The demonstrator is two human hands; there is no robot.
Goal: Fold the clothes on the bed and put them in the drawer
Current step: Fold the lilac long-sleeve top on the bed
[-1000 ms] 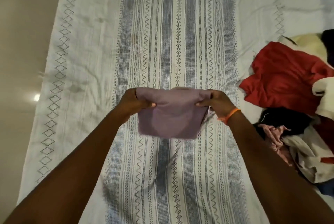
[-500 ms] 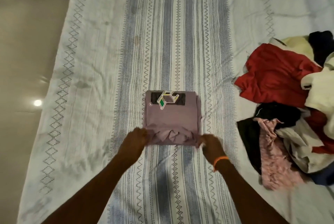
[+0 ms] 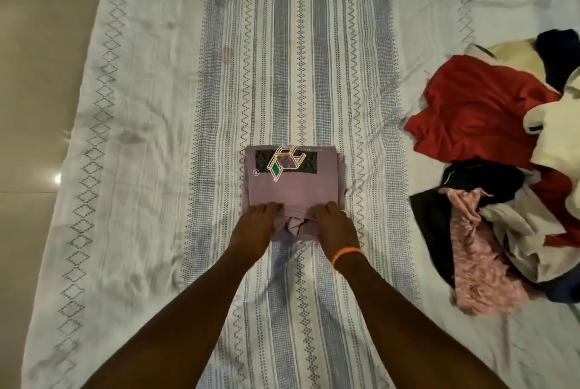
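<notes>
A folded mauve T-shirt (image 3: 295, 187) with a black, green and yellow printed logo lies flat in the middle of the bed (image 3: 157, 106). My left hand (image 3: 252, 228) lies on its near left edge, fingers laid over the cloth. On the near right edge rests my right hand (image 3: 335, 228), which wears an orange wristband. Bunched fabric shows between the two hands. A pile of unfolded clothes (image 3: 502, 175) sits on the right side of the bed, a red garment on top. No drawer is in view.
The bed is covered by a white sheet with blue-grey striped and diamond patterns. A glossy beige floor (image 3: 34, 74) runs along the bed's left edge. The pile holds black, pink, cream and white pieces.
The mauve shirt, held up in the air a second ago, now lies folded on the bed. Both hands have slid inward from its near corners onto its near edge.
</notes>
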